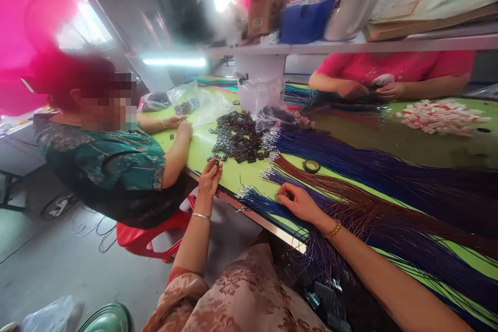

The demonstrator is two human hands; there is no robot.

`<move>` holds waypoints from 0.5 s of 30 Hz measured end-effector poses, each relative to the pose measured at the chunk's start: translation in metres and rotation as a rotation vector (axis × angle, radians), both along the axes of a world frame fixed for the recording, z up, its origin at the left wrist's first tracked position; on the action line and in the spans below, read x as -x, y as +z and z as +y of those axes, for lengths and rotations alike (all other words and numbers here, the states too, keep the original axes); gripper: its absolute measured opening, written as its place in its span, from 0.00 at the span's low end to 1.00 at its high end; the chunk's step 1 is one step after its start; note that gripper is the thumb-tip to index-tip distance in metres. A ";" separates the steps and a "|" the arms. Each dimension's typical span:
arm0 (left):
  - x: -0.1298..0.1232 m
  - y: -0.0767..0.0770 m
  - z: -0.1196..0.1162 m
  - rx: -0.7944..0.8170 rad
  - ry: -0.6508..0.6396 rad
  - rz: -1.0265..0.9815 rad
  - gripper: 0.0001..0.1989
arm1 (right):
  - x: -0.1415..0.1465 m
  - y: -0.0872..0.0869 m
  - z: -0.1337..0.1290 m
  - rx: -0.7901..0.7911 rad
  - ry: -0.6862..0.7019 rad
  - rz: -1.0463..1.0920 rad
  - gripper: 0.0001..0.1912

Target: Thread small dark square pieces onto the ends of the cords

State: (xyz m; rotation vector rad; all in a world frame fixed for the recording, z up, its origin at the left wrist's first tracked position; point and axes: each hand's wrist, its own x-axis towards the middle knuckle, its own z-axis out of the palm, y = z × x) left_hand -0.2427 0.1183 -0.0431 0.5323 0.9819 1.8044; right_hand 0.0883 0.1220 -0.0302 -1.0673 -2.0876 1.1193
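My left hand (pixel 210 180) is closed at the table's near edge, with a small black plastic piece (pixel 217 164) pinched in its fingertips. Just beyond it lies a pile of similar black pieces (pixel 239 136), some showing red. My right hand (pixel 299 202) hovers over bundles of wires, thumb and fingers pinched together; whatever is between them is too small to make out. Blue wires (pixel 257 198) with bare silvery ends lie beside and under that hand. Brown wires (pixel 311 172) run behind it toward the right.
A black tape roll (pixel 312 166) sits among the wires on the green table (pixel 229 174). To the left, a co-worker in a teal top (pixel 128 158) sits on a red stool (pixel 150 238). Across the table another person handles wires near a pile of white-and-orange pieces (pixel 439 115). A shelf (pixel 389 45) overhangs the table.
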 end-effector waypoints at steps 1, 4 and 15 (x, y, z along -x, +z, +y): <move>0.000 -0.001 0.001 -0.016 -0.003 -0.007 0.12 | 0.000 -0.001 0.000 -0.002 0.001 -0.006 0.07; 0.000 -0.003 0.004 -0.043 -0.001 -0.027 0.07 | 0.000 -0.001 0.001 -0.003 -0.001 -0.021 0.07; 0.006 -0.006 0.006 0.003 -0.034 -0.149 0.16 | 0.000 0.011 -0.004 -0.013 0.009 -0.063 0.07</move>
